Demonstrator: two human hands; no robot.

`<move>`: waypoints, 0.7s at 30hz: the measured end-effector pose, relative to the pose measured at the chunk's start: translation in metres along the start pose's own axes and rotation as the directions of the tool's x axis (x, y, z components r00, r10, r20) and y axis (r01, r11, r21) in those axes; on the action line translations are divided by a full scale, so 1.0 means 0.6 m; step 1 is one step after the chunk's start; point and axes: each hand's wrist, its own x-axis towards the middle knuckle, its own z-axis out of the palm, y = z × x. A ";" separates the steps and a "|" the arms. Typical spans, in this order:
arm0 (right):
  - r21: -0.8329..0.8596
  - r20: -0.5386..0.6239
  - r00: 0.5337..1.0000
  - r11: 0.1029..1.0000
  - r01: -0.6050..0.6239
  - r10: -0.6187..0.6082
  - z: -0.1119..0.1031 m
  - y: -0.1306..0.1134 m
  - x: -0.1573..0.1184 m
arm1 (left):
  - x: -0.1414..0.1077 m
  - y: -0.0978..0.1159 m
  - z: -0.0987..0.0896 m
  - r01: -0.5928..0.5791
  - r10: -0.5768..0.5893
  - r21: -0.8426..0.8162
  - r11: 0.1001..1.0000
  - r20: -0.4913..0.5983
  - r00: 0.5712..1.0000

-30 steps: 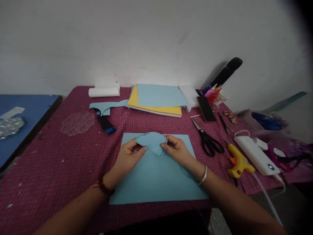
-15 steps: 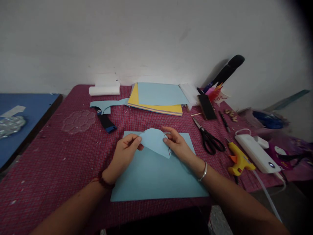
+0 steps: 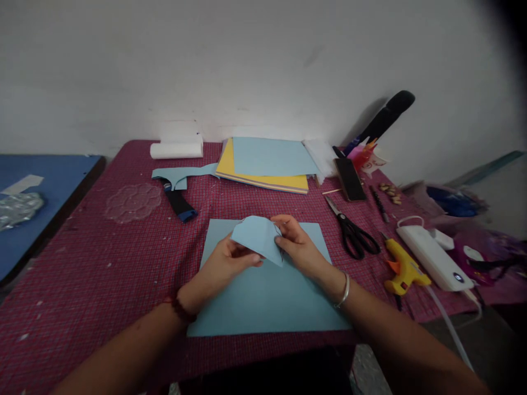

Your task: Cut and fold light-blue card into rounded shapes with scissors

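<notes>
A light blue cut paper piece (image 3: 257, 236) with a rounded, dark-lined top edge is held up and bent over a larger light blue sheet (image 3: 263, 307). My right hand (image 3: 298, 244) pinches its right side, thumb in front and fingers behind. Under its left part is my left hand (image 3: 230, 260), the thumb stretched below the paper's lower edge and parted from the fingers. The paper partly hides those left fingers, so contact is unclear. The large sheet lies flat on the red checked tablecloth (image 3: 94, 263).
Black-handled scissors (image 3: 354, 236), a yellow glue gun (image 3: 405, 269), a white power bank (image 3: 434, 258) and a phone (image 3: 349, 179) lie to the right. Behind are stacked coloured sheets (image 3: 263, 159) and a white roll (image 3: 177, 150). Blue paper offcuts (image 3: 185, 174) and a clear flower-shaped palette (image 3: 134, 203) lie left.
My left hand has let go of the paper piece's left corner and slid beneath it. The piece is more bent now. My right hand keeps its pinch at nearly the same spot.
</notes>
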 end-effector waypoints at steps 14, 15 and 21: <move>-0.101 -0.015 1.000 0.995 -0.016 0.014 0.000 -0.003 -0.001 | -0.002 -0.002 -0.008 0.034 -0.046 0.162 0.986 0.072 0.996; -0.104 -0.018 1.000 0.994 -0.018 0.016 0.000 -0.003 -0.002 | -0.002 -0.001 -0.007 0.038 -0.051 0.161 0.986 0.078 0.996; -0.134 -0.013 1.000 0.991 -0.024 0.022 -0.002 0.000 -0.003 | 0.002 -0.005 -0.005 0.056 -0.068 0.162 0.985 0.069 0.995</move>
